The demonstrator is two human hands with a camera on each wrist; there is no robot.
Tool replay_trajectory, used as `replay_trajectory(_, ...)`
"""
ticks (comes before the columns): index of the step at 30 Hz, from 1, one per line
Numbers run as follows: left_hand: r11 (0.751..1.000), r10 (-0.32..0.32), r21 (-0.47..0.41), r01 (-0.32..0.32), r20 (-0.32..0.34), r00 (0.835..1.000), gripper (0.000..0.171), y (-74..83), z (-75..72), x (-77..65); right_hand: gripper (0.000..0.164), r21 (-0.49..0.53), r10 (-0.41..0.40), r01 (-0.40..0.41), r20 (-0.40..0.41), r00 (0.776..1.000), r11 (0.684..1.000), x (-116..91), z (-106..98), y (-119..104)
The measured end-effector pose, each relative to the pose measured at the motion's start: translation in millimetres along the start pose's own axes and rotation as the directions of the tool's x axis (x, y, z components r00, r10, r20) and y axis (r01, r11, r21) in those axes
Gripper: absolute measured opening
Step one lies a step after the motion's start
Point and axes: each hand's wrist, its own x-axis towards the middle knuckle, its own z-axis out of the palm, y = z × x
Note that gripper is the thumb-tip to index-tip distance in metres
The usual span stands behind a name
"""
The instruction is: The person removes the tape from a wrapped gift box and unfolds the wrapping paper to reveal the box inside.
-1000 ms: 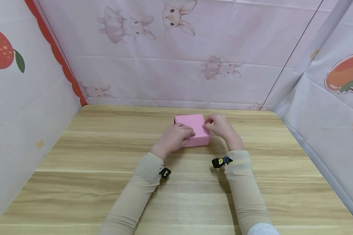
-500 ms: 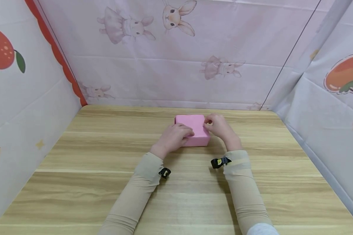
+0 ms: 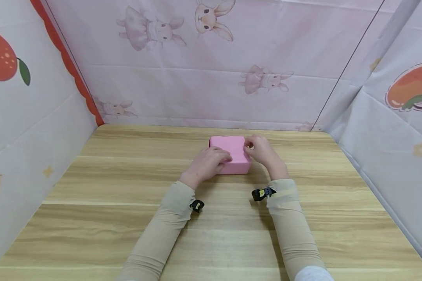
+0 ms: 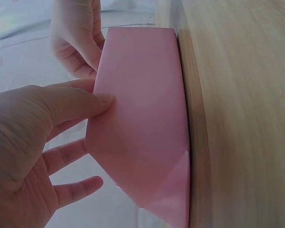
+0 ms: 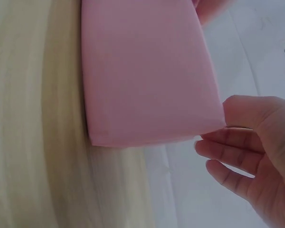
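A box wrapped in pink paper [image 3: 228, 143] sits toward the back of the wooden table. My left hand [image 3: 208, 160] holds its near left part, fingers over the top and thumb against the near side. In the left wrist view the thumb of the left hand [image 4: 23, 128] presses the paper, with the lower fingers spread away. A slanted paper fold shows at the box's left end [image 4: 156, 190]. At the right top edge, my right hand [image 3: 263, 153] pinches the paper with thumb and forefinger. Its other fingers stand apart below the corner in the right wrist view [image 5: 261, 147].
The wood-grain table [image 3: 109, 183] reaches back to a pink rabbit-print curtain [image 3: 183, 93]. White fruit-print curtains [image 3: 401, 140] close in the sides. A small black wrist camera [image 3: 263, 194] is strapped to the right sleeve, another wrist camera [image 3: 197, 206] to the left.
The right hand has shifted very slightly left along with the box's right edge. Otherwise both hands keep their places on the pink box.
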Motion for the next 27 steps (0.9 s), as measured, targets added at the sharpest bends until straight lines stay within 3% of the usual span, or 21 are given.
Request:
replay_trajectory(7,1.000,-0.011,-0.008,0.011,0.011,1.000,0.024,0.1,-3.8,1.0,0.008,-0.007,-0.017,0.018,0.034,0.999,1.000,-0.3,-3.8,-0.3)
replay_trajectory(13,1.000,-0.018,-0.010,0.019,0.016,1.000,0.025,-0.1,-4.9,1.6,0.004,-0.055,-0.049,0.050,0.007,0.999,0.997,1.8,0.2,-2.3)
replay_trajectory(27,1.000,-0.012,0.001,0.012,0.010,1.000,0.026,-0.4,-2.6,1.5,0.006,-0.023,0.010,-0.010,0.003,1.000,1.000,1.5,3.5,0.7)
